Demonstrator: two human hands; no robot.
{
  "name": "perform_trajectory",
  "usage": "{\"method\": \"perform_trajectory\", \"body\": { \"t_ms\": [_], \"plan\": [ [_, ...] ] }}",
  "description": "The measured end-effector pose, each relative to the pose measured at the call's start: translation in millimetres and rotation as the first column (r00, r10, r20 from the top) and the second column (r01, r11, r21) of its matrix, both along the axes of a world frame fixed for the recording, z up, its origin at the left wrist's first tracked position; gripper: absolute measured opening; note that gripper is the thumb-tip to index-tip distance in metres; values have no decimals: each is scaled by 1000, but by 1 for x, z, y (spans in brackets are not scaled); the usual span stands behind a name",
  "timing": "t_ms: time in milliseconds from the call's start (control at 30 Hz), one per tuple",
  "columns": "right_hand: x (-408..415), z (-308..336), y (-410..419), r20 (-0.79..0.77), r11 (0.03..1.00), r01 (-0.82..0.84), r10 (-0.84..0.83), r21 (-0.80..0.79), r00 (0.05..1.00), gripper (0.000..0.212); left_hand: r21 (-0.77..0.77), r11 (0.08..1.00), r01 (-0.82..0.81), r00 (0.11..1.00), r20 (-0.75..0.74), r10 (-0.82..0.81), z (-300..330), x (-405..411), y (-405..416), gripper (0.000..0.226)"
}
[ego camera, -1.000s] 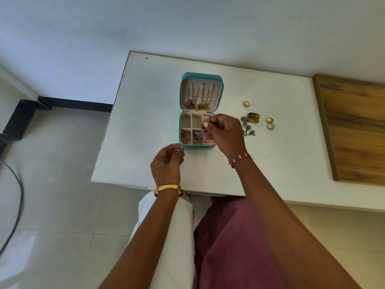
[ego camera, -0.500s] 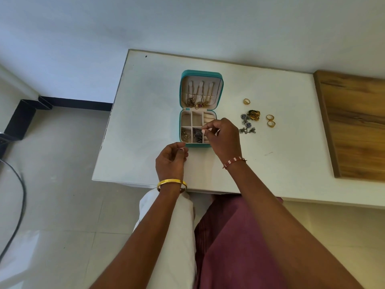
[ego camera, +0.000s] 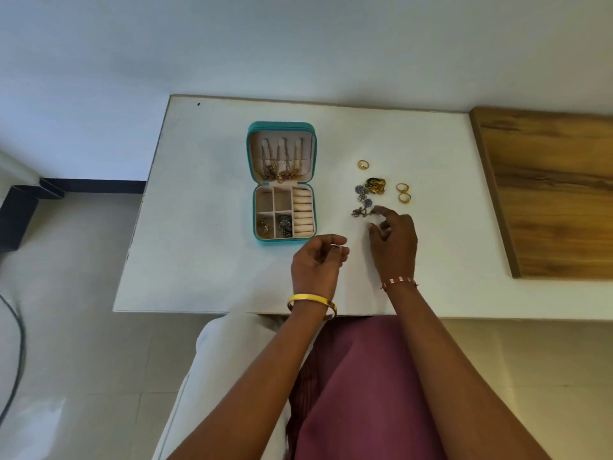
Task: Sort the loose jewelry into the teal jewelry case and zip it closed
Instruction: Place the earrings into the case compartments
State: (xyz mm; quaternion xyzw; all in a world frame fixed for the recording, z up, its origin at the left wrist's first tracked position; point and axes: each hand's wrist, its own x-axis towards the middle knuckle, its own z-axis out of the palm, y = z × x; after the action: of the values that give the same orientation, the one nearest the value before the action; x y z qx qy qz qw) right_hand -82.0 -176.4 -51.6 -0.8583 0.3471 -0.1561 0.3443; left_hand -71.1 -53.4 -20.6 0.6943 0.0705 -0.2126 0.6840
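Note:
The teal jewelry case [ego camera: 251,207] lies open on the white table [ego camera: 205,267], chains hanging in its lid and small pieces in its two near compartments. Right of it lie silver-blue floral pieces [ego camera: 362,201], a dark gold piece [ego camera: 376,185], one gold ring [ego camera: 363,164] and two gold rings [ego camera: 403,192]. My right hand [ego camera: 394,239] reaches to the floral pieces, fingertips spread and touching the nearest one, holding nothing. My left hand [ego camera: 316,262] hovers in front of the case, fingers curled; whether something small sits between thumb and fingertips is unclear.
A wooden board [ego camera: 547,190] covers the table's right end. The table's near edge runs just above my lap. A dark cable [ego camera: 16,353] lies on the tiled floor at left.
My right hand left the case's compartments and moved right to the loose floral pieces. My left hand shifted slightly right in front of the case.

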Motion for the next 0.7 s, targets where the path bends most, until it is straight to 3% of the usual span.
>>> {"method": "perform_trajectory", "body": {
  "t_ms": [133, 300, 400, 533, 700],
  "plan": [
    [10, -3, -5, -155, 984, -113, 92, -134, 984, 33, 0, 999, 37, 996, -81, -37, -9, 4, -14, 24],
    [-2, -12, 6, -71, 977, -39, 24, -211, 997, 16, -108, 994, -22, 955, -295, -11, -17, 11, -10, 18],
    [-6, -10, 12, -94, 955, -82, 57, -284, 994, 4, -195, 980, -42, 932, -361, -32, -18, 15, -4, 21],
    [-5, -2, 20, -259, 839, -270, 161, -472, 952, 30, -250, 967, -44, 921, -386, -57, -17, 15, 1, 22],
    [-18, 2, 31, -246, 851, -300, 209, -430, 946, 23, -257, 965, -49, 924, -379, -54, -16, 13, 5, 22]
  ]
}}
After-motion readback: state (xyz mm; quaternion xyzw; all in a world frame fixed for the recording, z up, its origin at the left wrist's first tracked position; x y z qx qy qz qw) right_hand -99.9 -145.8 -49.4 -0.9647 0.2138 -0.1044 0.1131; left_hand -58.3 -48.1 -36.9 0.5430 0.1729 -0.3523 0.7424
